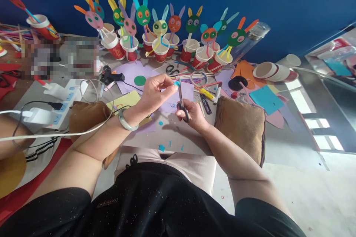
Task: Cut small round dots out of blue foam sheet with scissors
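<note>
Between thumb and fingertips, my left hand (158, 90) pinches a small piece of blue paper (177, 83). My right hand (193, 114) is wrapped round the dark handles of a pair of scissors (181, 98), whose blades point up and away beside the blue paper. Whether the blades touch the paper, I cannot tell. Below both hands, small blue paper scraps (161, 148) lie near the table's front edge. A purple paper sheet (187, 90) lies behind the scissors, and a green paper circle (139, 80) rests farther left.
Red paper cups (161, 50) with paper rabbit heads line the back. A hot glue gun (109, 76) and a power strip (65, 102) with trailing cables sit left. Brown cushions (240, 127) flank my forearms. A utility knife (205, 103) and yellow marker (207, 94) lie right of my hands.
</note>
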The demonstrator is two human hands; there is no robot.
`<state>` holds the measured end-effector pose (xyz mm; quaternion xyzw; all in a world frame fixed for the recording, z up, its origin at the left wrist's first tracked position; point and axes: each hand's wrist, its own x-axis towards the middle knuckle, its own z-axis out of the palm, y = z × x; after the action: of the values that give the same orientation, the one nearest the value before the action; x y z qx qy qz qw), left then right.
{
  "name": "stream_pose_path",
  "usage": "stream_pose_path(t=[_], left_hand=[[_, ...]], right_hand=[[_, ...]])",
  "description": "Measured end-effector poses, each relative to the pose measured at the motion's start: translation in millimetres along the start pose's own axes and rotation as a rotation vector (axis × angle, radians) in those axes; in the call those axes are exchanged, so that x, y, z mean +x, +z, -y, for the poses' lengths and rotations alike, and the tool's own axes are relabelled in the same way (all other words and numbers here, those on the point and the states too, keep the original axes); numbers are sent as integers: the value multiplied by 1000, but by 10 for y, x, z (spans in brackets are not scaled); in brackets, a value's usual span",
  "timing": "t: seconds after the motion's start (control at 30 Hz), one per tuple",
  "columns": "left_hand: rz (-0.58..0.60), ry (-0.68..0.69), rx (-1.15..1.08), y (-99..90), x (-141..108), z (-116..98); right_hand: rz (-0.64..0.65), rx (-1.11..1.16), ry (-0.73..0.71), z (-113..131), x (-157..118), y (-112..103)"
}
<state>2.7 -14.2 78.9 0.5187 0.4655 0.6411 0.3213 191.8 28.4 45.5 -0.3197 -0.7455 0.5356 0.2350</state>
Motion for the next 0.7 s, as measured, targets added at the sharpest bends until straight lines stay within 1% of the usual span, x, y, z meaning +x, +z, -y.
stream_pose_path(t=[0.2, 0.7], left_hand=[[-1, -72, -1, 12, -3, 16], [16, -79, 60, 22, -9, 4]], right_hand=[[-2, 16, 7, 7, -1, -5], [10, 53, 4, -10, 7, -15]])
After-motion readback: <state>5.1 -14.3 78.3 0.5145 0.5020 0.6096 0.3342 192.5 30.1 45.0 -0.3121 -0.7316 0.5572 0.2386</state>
